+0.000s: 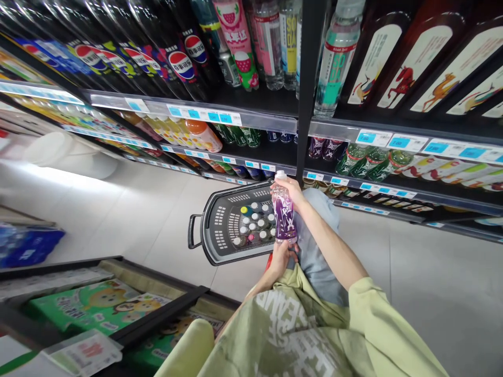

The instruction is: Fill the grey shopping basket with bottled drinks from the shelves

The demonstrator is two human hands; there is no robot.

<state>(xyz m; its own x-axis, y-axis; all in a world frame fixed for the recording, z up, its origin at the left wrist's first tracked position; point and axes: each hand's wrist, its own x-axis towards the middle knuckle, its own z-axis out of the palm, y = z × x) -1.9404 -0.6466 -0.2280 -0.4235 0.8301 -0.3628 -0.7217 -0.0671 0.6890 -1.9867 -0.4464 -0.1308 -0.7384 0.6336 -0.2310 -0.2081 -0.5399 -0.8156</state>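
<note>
A drink bottle point(284, 214) with a purple label and a white cap stands out in front of me, over the near right side of a dark grey shopping basket point(218, 251). My right hand point(290, 189) is closed round its neck, just below the cap. At the bottle's base is my left hand point(281, 259), its fingers curled against the bottom. Several bottles point(255, 225) stand in the basket, mostly white-capped, with one yellow and one pink cap. The bottle and my arm hide the basket's right end.
Drink shelves point(267, 107) run along the front, with large cola bottles point(181, 63) on the left and soda bottles point(338, 63) near a black upright point(308, 78). A display rack point(165, 303) with green boxes point(94, 303) stands at lower left. Blue wrapped packs point(29, 243) lie on the left.
</note>
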